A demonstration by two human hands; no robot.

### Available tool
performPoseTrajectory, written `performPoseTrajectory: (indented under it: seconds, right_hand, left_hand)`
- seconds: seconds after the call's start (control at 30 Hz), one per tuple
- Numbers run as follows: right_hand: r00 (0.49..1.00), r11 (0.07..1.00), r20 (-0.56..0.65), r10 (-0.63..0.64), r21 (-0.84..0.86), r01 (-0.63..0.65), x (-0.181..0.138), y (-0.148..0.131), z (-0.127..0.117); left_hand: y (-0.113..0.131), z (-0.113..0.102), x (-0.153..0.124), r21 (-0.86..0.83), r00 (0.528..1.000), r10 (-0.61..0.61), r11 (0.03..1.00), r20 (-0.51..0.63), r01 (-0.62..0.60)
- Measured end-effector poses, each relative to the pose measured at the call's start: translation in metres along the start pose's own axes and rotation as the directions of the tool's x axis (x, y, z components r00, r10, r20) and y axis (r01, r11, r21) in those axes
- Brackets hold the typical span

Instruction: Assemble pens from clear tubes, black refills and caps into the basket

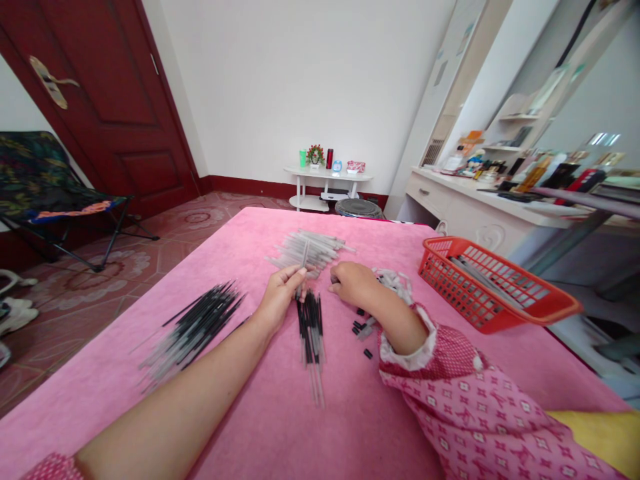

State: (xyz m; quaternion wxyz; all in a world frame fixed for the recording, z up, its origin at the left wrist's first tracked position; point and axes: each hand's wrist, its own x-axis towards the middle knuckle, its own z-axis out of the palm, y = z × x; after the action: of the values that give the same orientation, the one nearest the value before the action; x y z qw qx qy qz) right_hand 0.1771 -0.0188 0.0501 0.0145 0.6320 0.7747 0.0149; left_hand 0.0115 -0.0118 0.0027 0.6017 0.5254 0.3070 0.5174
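Observation:
My left hand [285, 292] is closed around a slim translucent tube [305, 255] that points up and away. To its right, my right hand [350, 280] has its fingers pinched together; a small dark bit shows at the fingertips, too little to name. Beyond both hands lies a heap of clear, whitish tubes [320, 245]. Just below my left hand is a bundle of thin black-and-clear sticks [311, 327]. A larger pile of similar sticks [205, 327] spreads at the left. Beside my right wrist are small black caps [368, 353] and whitish pieces [400, 283], partly hidden by the arm.
A pink cloth [270, 427] covers the table. An orange plastic basket [495, 287] with grey tubes inside stands at the right edge. Beyond it is a dresser [450, 200] with bottles. A folding chair [55, 180] and a red door [110, 100] are at the left.

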Motion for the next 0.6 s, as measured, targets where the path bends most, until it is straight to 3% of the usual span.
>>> performPoseTrajectory:
  seconds: [0.23,0.43,0.6]
  right_hand:
    - [0.999,0.998,-0.029,0.036,0.044,-0.035,0.000,0.005,-0.015]
    - [0.994,0.990,-0.060,0.096,0.111,-0.089,0.003,0.038,-0.028]
    - [0.996,0.987,-0.030,0.084,0.142,-0.079,0.002,0.056,-0.026]
  left_hand:
    - [-0.001,-0.003,0.001,-0.032,1.000,-0.007,0.999,-0.024,0.006]
    - [0.005,-0.004,0.001,-0.205,0.995,-0.065,0.977,-0.072,0.049]
    - [0.004,-0.007,0.002,-0.248,0.993,-0.073,0.967,-0.094,0.048]
